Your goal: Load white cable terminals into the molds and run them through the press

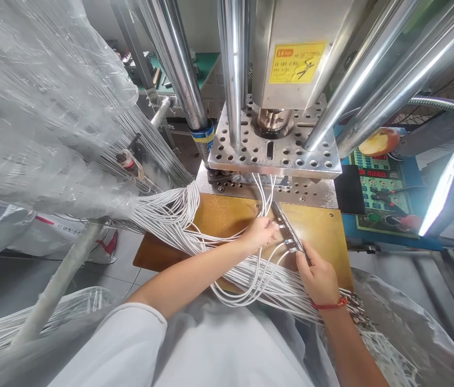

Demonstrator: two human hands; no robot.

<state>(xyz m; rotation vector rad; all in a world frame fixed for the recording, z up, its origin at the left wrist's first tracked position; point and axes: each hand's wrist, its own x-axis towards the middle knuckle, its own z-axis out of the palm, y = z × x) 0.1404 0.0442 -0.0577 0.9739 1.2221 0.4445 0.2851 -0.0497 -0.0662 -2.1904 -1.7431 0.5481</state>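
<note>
My right hand (320, 273) grips the near end of a narrow dark bar (289, 228), which lies slantwise over the brown board. At the bar's left edge my left hand (261, 233) is closed in a pinch on a white cable; its fingertips partly hide the cable end. Two more cable ends with small metal connectors (289, 242) sit at the bar close to my right hand, their white leads curving down to the left. Below both hands a thick bundle of white cables (269, 285) runs across, with metal ends at the right.
A press with a drilled metal plate (275, 156) and steel columns stands just beyond the board (327, 231); two white cables come out beneath the plate. Plastic-wrapped cables (69, 134) hang at left. A control panel (380, 188), a bitten apple (379, 142) and a bright lamp (442, 188) are at right.
</note>
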